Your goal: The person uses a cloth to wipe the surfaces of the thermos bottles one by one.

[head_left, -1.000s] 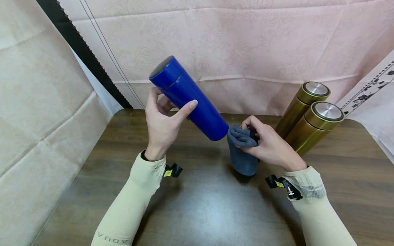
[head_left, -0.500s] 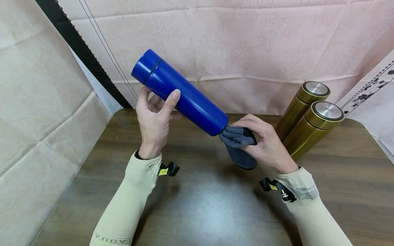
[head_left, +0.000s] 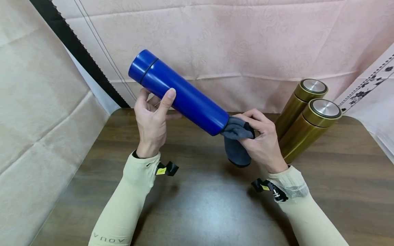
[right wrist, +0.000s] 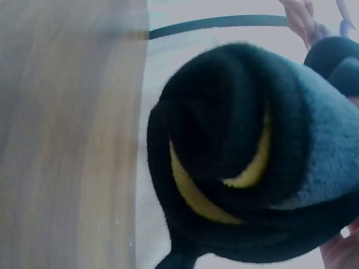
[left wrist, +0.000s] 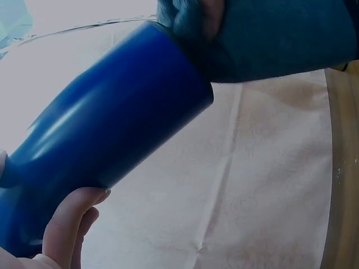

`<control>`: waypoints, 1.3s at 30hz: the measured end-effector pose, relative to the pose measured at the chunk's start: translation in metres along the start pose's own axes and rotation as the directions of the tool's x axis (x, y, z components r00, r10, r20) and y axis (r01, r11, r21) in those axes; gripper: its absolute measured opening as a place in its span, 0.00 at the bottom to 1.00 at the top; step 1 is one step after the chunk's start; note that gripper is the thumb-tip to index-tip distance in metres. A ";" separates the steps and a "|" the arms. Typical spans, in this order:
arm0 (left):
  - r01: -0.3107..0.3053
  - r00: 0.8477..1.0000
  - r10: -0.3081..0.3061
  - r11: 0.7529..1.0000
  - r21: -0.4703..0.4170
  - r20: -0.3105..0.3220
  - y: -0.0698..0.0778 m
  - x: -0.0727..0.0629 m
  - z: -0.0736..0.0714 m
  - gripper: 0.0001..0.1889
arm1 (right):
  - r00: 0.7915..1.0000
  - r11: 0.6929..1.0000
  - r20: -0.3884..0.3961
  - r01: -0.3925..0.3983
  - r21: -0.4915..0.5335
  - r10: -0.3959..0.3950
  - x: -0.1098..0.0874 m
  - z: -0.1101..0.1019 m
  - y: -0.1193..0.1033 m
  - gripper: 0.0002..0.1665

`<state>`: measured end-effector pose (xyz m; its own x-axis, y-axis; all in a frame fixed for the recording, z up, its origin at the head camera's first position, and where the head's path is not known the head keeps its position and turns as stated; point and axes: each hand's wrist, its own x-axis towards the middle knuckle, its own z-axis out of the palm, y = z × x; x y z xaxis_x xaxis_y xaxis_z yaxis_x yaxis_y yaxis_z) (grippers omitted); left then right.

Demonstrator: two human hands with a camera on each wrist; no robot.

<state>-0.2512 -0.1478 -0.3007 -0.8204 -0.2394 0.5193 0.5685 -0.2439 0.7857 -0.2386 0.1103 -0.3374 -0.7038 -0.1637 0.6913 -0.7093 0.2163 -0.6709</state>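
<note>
My left hand [head_left: 150, 123] holds a blue thermos bottle [head_left: 184, 94] around its middle, thumb on the near side. The bottle is tilted in the air, its lid at the upper left and its base at the lower right. My right hand [head_left: 261, 140] pinches a bunched grey cloth [head_left: 237, 150] with dark edging, and part of it hangs down. One end of the cloth touches the bottle's base. In the left wrist view the cloth [left wrist: 269, 39] meets the base of the blue bottle [left wrist: 118, 106]. The right wrist view shows the rolled cloth [right wrist: 336, 140] with yellow inside.
Two gold thermos bottles [head_left: 311, 133] with silver-topped lids stand on the brown wooden table [head_left: 197, 205], close to the right hand. Pink patterned fabric [head_left: 215, 41] hangs behind the table, and pale fabric [head_left: 40, 119] hangs at the left.
The blue bottle has moved left and tipped closer to level. The cloth has gone from beside its base to bunched against its end. My right hand has shifted left with it.
</note>
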 end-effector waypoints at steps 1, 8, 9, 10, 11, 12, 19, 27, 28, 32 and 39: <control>0.003 1.000 -0.003 1.000 -0.005 -0.001 0.000 0.000 0.000 0.21 | 1.000 1.000 -0.005 -0.010 -0.007 0.010 -0.001 0.002 0.004 0.17; 0.009 1.000 -0.009 1.000 -0.021 0.005 -0.002 -0.002 0.003 0.24 | 0.996 0.997 0.059 -0.063 -0.036 0.065 -0.006 0.010 0.027 0.14; 0.009 1.000 -0.009 1.000 -0.018 0.004 -0.003 -0.002 0.003 0.24 | 0.994 0.997 0.085 -0.059 -0.039 0.063 -0.007 0.010 0.028 0.14; 0.010 1.000 -0.010 1.000 -0.016 0.002 -0.003 -0.002 0.003 0.24 | 0.992 0.998 0.115 -0.050 -0.039 0.054 -0.007 0.010 0.028 0.14; 0.012 1.000 -0.012 1.000 -0.012 0.000 -0.004 -0.002 0.003 0.23 | 0.988 0.999 0.144 -0.043 -0.033 0.047 -0.007 0.009 0.029 0.14; 0.015 1.000 -0.015 1.000 -0.008 -0.003 -0.004 -0.002 0.003 0.22 | 0.985 0.999 0.170 -0.030 -0.028 0.034 -0.007 0.008 0.028 0.13; 0.028 0.999 -0.027 1.000 0.012 -0.021 -0.007 0.001 -0.001 0.22 | 0.976 0.998 0.215 0.023 0.052 -0.034 -0.003 0.000 0.028 0.14; 0.039 0.999 -0.039 0.999 0.007 -0.014 -0.007 0.002 -0.001 0.23 | 0.990 0.990 0.051 -0.134 0.048 0.132 -0.004 -0.001 0.026 0.15; 0.040 0.999 -0.040 0.999 0.010 -0.010 -0.007 0.002 -0.001 0.23 | 0.986 0.986 0.036 -0.164 0.035 0.162 -0.004 0.000 0.026 0.14; 0.047 0.999 -0.047 0.999 0.017 0.007 -0.008 0.000 0.001 0.24 | 0.969 0.968 0.005 -0.248 0.036 0.248 -0.005 0.005 0.032 0.10; 0.056 0.998 -0.056 0.998 0.010 0.001 -0.010 -0.002 0.004 0.22 | 0.959 0.966 0.119 -0.259 0.003 0.257 -0.009 0.012 0.037 0.05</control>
<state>-0.2559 -0.1411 -0.3082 -0.8512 -0.2242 0.4746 0.5208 -0.2476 0.8170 -0.2592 0.1088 -0.3720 -0.8620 -0.2155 0.4587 -0.5027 0.2483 -0.8280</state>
